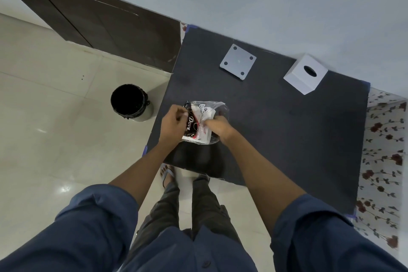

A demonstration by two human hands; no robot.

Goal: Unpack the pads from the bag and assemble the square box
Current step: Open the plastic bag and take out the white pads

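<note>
A clear plastic bag (204,110) printed with black and red markings holds white pads and lies on the dark table (287,128) near its left edge. My left hand (173,125) pinches the bag's left, black-printed edge. My right hand (218,127) grips the bag's right side, its fingers closed over the plastic and pads. At the back of the table lies a flat white square panel (238,62) with four dark dots at its corners. Right of the panel stands a white square box part (305,74) with an oval hole in its top.
A black-lined waste bin (130,101) stands on the tiled floor left of the table. A dark wooden door (99,20) is at the back left. The floral cloth (382,161) shows along the table's right side. A wall runs behind the table.
</note>
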